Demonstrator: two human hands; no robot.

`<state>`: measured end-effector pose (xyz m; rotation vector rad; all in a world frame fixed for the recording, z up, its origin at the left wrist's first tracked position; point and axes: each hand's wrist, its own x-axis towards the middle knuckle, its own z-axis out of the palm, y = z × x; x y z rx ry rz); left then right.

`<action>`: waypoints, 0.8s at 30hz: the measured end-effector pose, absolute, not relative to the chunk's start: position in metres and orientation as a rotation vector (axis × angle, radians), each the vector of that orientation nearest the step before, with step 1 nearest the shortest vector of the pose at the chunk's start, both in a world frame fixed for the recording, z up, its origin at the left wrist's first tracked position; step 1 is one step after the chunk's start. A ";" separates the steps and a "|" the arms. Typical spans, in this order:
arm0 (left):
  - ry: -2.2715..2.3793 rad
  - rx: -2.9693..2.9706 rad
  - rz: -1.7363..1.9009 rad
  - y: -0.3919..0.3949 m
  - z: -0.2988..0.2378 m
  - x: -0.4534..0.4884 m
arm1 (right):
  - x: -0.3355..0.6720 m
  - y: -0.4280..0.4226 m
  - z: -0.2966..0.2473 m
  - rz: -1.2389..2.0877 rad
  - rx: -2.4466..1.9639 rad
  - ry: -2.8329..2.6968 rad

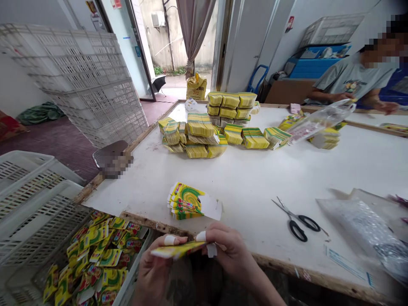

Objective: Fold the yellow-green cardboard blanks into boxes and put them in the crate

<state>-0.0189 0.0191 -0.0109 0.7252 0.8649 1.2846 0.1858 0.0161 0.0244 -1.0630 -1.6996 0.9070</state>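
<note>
Between my two hands, just off the table's front edge, is a flat yellow-green printed card packet (178, 250). My left hand (156, 263) is closed on its left end, thumb on top. At the other end, the fingers of my right hand (228, 250) pinch it near a white flap. White tape wraps some of my fingertips. Beyond my hands, a small fanned stack of matching packets (188, 202) lies on the white table (248, 187), with white flaps pointing right. Whatever is inside the held packet is hidden.
Black-handled scissors (298, 221) and a clear plastic bag (363, 229) lie to the right. Bundled packets (200, 131) are piled farther back. A white crate (134, 263) of loose packets stands lower left, below stacked crates (86, 80). A co-worker (353, 80) handles a plastic bag.
</note>
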 end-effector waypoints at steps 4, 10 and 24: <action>0.804 1.025 0.783 0.023 0.001 -0.046 | 0.193 0.011 0.038 0.619 -0.945 -2.197; 0.931 1.362 0.564 0.016 0.019 -0.013 | 0.177 -0.001 0.038 0.225 -0.887 -2.371; 1.344 1.178 1.127 0.001 0.008 0.015 | 0.143 -0.032 -0.009 0.606 -0.973 -1.455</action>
